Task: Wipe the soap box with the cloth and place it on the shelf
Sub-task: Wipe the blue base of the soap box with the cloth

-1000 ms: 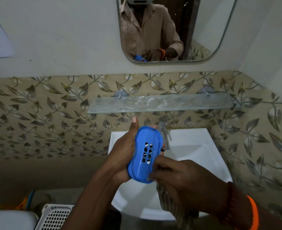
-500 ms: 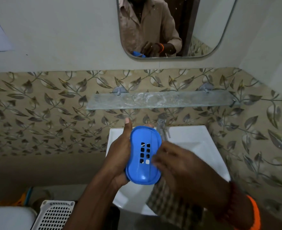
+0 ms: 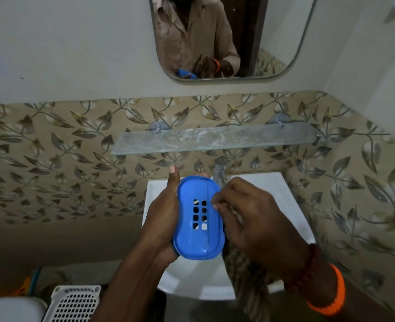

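Observation:
A blue plastic soap box (image 3: 197,238) with several square drain holes is held upright over the sink, its slotted face toward me. My left hand (image 3: 163,219) grips its left edge and back, thumb pointing up. My right hand (image 3: 250,219) presses against the box's right edge, closed on a checked cloth (image 3: 245,273) that hangs down below it. The glass shelf (image 3: 145,144) is fixed to the tiled wall above the tap, with white smears near its middle.
A white wash basin (image 3: 284,201) sits under my hands, with a chrome tap (image 3: 219,170) behind the box. A mirror (image 3: 273,31) hangs above. A white slotted basket (image 3: 73,303) and a white tank lid (image 3: 10,310) stand at the lower left.
The soap box has turned flatter toward me and risen slightly. My right hand slid from the box's lower end up along its right edge with the cloth.

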